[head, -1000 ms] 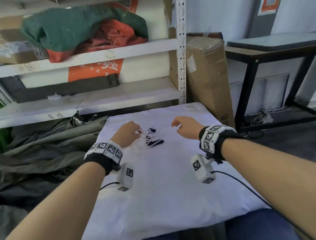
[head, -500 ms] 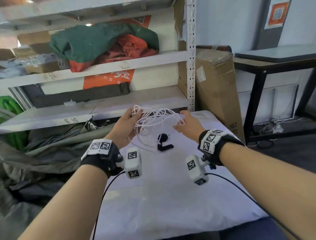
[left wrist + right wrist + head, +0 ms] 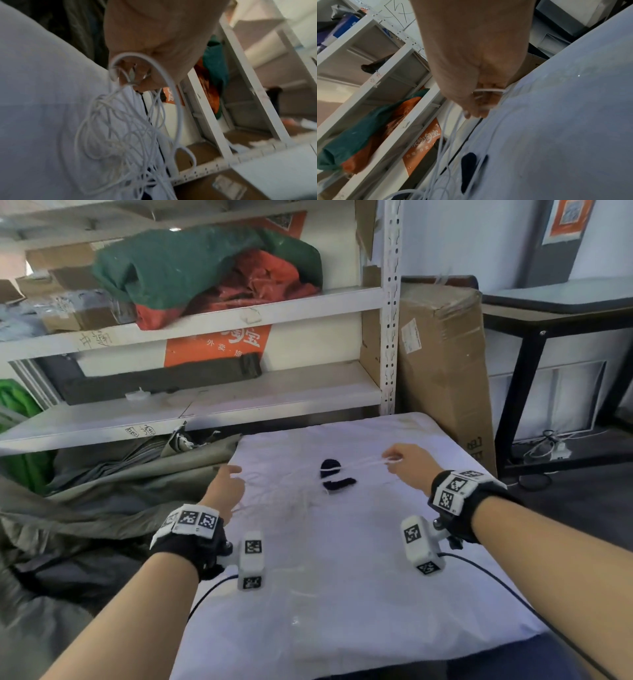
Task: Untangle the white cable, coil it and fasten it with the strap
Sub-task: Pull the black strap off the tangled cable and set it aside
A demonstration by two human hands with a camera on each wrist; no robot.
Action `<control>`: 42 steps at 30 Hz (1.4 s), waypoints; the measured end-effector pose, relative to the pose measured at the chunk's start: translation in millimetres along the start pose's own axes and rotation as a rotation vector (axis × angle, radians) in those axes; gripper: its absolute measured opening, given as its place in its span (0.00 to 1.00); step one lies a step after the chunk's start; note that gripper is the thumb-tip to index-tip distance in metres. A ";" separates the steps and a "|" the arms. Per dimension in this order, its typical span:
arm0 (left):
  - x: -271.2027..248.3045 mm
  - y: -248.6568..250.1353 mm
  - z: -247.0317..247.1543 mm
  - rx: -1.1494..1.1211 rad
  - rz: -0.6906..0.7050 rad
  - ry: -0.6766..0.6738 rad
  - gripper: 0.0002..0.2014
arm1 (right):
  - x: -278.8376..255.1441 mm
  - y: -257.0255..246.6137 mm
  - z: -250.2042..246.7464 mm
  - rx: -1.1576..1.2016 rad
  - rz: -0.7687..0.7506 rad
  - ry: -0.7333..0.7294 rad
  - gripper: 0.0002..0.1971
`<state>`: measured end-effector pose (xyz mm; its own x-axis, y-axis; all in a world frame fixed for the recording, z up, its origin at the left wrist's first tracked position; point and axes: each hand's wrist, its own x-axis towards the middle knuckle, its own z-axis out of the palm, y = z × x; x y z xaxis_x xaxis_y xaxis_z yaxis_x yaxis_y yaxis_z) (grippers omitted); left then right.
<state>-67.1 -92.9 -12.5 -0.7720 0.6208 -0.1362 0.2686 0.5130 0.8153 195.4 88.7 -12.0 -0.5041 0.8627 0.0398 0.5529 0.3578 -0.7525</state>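
Spanning the gap between both hands, the white cable hangs as a loose tangle of thin loops just above the white cloth that covers the desk. In the left wrist view the tangle drops from the left hand, whose curled fingers grip several strands, with one thicker loop arching round them. The right hand is raised at the far right of the cloth; in the right wrist view its fingers are curled, and a few turns of cable lie across them, further strands trailing down toward the cloth. Taut strands run from this hand toward the left, crossing over the black strap, which lies on the cloth between the two hands in a folded, two-lobed shape. The strap touches neither hand. Behind the desk stands a white metal shelf holding a green and red bundle of fabric; a tall cardboard box leans beside its upright, and a black-framed table stands further right. Grey-green fabric is heaped left of the desk.
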 end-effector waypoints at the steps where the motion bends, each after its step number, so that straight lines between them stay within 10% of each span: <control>1: -1.0 0.7 2.9 0.197 0.050 0.006 0.21 | -1.6 1.2 3.4 -0.073 -0.006 -0.072 0.14; 8: -19.0 22.7 18.0 0.413 0.543 0.008 0.23 | -12.5 -4.8 8.6 -0.348 -0.010 -0.297 0.23; 13: -36.3 22.3 37.1 0.615 0.447 -0.342 0.23 | -19.3 -17.9 19.8 -0.273 -0.128 -0.209 0.15; 17: -28.9 20.6 37.6 0.775 0.501 -0.308 0.14 | -22.6 -33.3 30.7 -0.184 -0.193 -0.209 0.14; 26: -39.0 48.0 26.3 -0.418 0.435 -0.375 0.17 | -21.8 -53.1 51.7 -0.103 -0.255 -0.461 0.15; 30: -37.0 56.9 9.5 -0.775 0.295 -0.288 0.16 | -20.6 -41.5 50.8 -0.040 -0.185 -0.341 0.14; 37: -34.6 48.9 21.9 -0.062 0.434 -0.307 0.17 | -18.5 -61.0 43.0 0.042 -0.390 -0.191 0.32; 42: -37.7 59.9 30.1 0.041 0.520 -0.244 0.05 | -15.6 -70.4 48.3 0.020 -0.355 -0.185 0.12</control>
<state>-4.6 -67.7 24.6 -0.3788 0.9138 0.1465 0.6029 0.1235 0.7882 132.3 32.8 8.6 -0.7734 0.6070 0.1826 0.3106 0.6140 -0.7256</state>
